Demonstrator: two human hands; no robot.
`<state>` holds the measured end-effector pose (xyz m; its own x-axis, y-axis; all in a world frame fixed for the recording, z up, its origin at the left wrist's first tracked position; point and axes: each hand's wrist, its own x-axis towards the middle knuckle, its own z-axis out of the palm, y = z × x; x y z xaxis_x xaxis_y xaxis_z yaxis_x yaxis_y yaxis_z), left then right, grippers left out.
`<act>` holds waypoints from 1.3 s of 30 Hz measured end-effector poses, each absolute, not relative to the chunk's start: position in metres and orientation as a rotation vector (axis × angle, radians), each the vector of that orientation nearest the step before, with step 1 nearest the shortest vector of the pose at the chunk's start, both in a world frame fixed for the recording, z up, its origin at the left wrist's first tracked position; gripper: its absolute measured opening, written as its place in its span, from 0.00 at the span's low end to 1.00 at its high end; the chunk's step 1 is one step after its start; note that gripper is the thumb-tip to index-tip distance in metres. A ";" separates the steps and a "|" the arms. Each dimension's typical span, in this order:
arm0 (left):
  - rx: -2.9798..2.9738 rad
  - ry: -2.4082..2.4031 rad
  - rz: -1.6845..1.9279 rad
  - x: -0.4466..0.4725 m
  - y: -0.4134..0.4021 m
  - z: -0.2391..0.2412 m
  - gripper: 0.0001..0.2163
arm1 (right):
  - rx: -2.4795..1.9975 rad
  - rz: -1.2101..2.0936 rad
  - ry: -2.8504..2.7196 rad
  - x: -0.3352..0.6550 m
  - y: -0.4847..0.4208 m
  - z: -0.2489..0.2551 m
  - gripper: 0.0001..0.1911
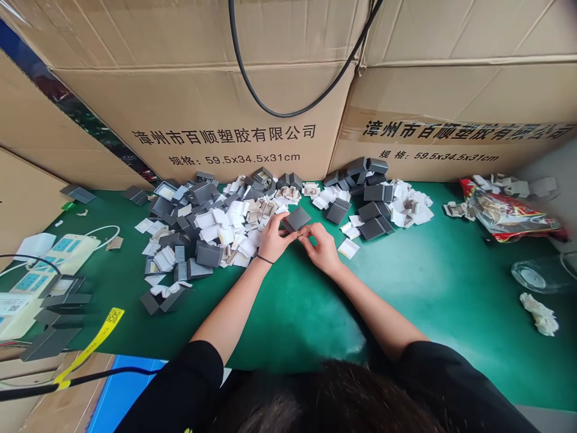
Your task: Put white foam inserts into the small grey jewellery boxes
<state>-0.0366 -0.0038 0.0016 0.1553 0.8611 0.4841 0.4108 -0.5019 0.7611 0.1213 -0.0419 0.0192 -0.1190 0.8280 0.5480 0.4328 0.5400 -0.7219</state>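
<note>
Between both hands, above the green table [306, 319], is a small dark grey box [297, 219]. My left hand [274, 239] has its fingers closed around the box's left side. My right hand [321, 245] pinches at the near right corner, thumb and forefinger together beside the left thumb. To the left spreads a heap of dark grey boxes [208, 255], some opened, mixed with folded white inserts [229, 219]. Beyond the right hand lie more dark boxes [374, 222] and another pile of white inserts [409, 205].
Large cardboard cartons [225, 102] wall off the back, with a black cable [288, 114] hanging before them. At left sit a power strip [54, 270] and a yellow-tagged cable [108, 325]. A red snack bag [509, 210], clear cup [541, 273] and crumpled tissue [541, 314] lie right.
</note>
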 end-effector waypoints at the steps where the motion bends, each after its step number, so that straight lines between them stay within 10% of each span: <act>1: 2.000 1.206 1.325 -0.037 -0.003 0.002 0.23 | -1.057 0.486 -1.753 0.121 -0.042 0.018 0.03; 39: 2.072 1.112 1.272 -0.041 -0.003 0.005 0.21 | -1.117 0.950 -1.482 0.124 -0.040 0.014 0.13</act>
